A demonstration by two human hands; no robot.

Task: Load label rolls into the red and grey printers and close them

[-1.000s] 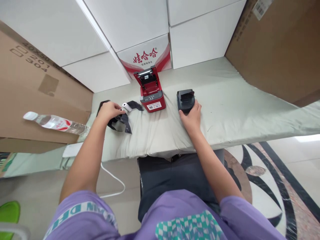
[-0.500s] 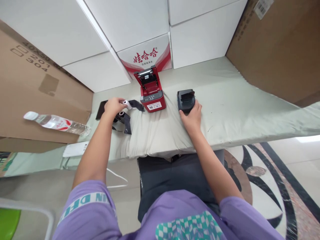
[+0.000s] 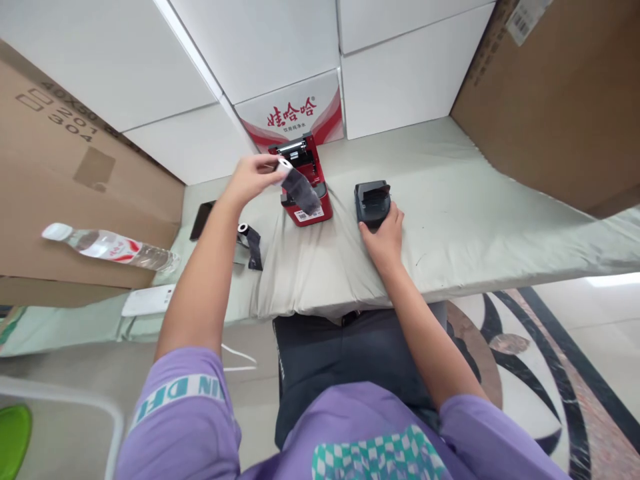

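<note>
Between the fingertips of my left hand point(image 3: 254, 179) is a small paper roll point(image 3: 286, 167) with a white core end and a dark loose tail hanging down to the right. The roll is in front of a red receipt printer point(image 3: 315, 212) whose lid stands raised; the tail covers part of its front. My right hand point(image 3: 386, 233) is wrapped around the near right side of a small black device point(image 3: 373, 200), which rests on the table with a dark flap on top. A second paper roll point(image 3: 243, 229) with a dark tail lies on the cloth by my left forearm.
A dark phone-like slab point(image 3: 203, 220), a white flat object point(image 3: 147, 301) and a water bottle point(image 3: 113, 247) are at the left. Cardboard boxes point(image 3: 75, 187) flank both sides. White boxes point(image 3: 400, 87) and a printed carton point(image 3: 295, 110) back the cloth-covered table point(image 3: 450, 193).
My left hand has lifted the paper roll off the cloth and carried it right and away from me, to the open red printer. My right hand stays on the black device.
</note>
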